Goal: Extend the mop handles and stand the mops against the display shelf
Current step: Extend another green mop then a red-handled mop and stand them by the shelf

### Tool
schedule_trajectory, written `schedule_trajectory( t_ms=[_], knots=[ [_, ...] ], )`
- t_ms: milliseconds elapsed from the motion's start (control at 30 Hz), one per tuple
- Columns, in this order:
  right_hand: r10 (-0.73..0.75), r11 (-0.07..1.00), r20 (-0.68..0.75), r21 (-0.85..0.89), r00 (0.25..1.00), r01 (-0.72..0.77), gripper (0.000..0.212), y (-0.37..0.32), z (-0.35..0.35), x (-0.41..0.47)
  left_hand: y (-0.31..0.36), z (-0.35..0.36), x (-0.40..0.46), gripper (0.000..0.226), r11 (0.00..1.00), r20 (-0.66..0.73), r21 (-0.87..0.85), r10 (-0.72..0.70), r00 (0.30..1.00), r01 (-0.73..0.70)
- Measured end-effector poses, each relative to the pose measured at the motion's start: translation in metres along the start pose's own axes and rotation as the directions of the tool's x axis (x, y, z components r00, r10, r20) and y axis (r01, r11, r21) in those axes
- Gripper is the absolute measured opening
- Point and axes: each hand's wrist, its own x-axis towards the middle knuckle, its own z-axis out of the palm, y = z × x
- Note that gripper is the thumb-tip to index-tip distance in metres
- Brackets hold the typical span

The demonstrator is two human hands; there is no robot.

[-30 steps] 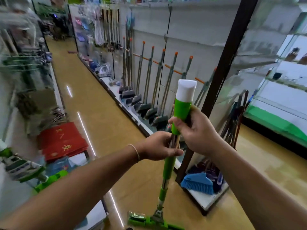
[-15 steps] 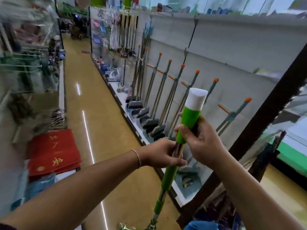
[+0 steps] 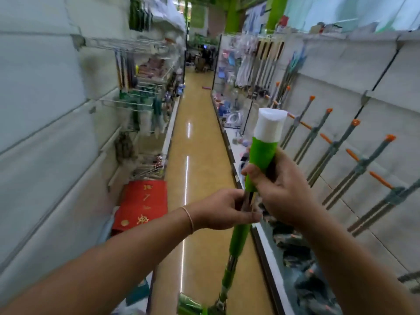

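Note:
I hold a green mop [image 3: 237, 242] upright in the aisle, its white-capped green grip [image 3: 263, 153] near my face and its green head [image 3: 191, 306] on the floor at the bottom edge. My right hand [image 3: 279, 189] grips the lower end of the green grip. My left hand [image 3: 223, 210] pinches the metal tube just below it. Along the display shelf [image 3: 354, 64] on the right, several grey mops with orange tips [image 3: 334, 146] lean in a row.
A glossy tan aisle floor [image 3: 197, 137] runs ahead between two shelf units. The left unit carries hanging goods and red mats [image 3: 141, 205] low down. The right shelf's base ledge [image 3: 270, 264] holds the mop heads. Figures stand far down the aisle.
My view has swung left, from the shelf end post to straight down the aisle. Both hands stay on the mop handle, which now sits closer and higher in view.

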Motion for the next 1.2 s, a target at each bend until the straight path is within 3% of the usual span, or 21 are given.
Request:
schedule_trajectory(
  t_ms=[167, 400, 633, 767, 900, 1033, 1200],
  knots=[
    [-0.104, 0.992, 0.134, 0.084, 0.986, 0.093, 0.017, 0.018, 0.017, 0.074, -0.012, -0.050, 0.018, 0.021, 0.992, -0.177, -0.067, -0.122, 0.977, 0.111],
    [-0.296, 0.938, 0.294, 0.270, 0.909, 0.218, 0.013, 0.031, 0.044, 0.170, -0.011, -0.103, 0.029, 0.028, 0.975, -0.508, -0.068, -0.215, 0.834, 0.210],
    [-0.494, 0.828, 0.282, 0.442, 0.822, 0.346, 0.030, 0.017, 0.086, 0.215, -0.005, -0.127, 0.012, 0.041, 0.961, -0.782, -0.084, -0.228, 0.581, 0.264],
    [-0.573, 0.770, 0.315, 0.522, 0.756, 0.366, 0.032, -0.006, 0.114, 0.218, 0.006, -0.130, -0.018, 0.048, 0.932, -0.891, -0.097, -0.238, 0.387, 0.349],
    [-0.623, 0.732, 0.311, 0.557, 0.718, 0.393, 0.038, -0.036, 0.139, 0.214, 0.019, -0.132, -0.046, 0.024, 0.905, -0.952, -0.131, -0.229, 0.204, 0.405],
    [-0.653, 0.707, 0.311, 0.578, 0.691, 0.407, 0.032, -0.066, 0.160, 0.211, 0.032, -0.133, -0.068, 0.027, 0.902, -0.985, -0.157, -0.170, -0.003, 0.403],
    [-0.698, 0.667, 0.254, 0.571, 0.669, 0.479, 0.029, -0.109, 0.168, 0.200, 0.054, -0.141, -0.100, 0.014, 0.883, -0.983, -0.181, -0.147, -0.110, 0.433]
  ],
)
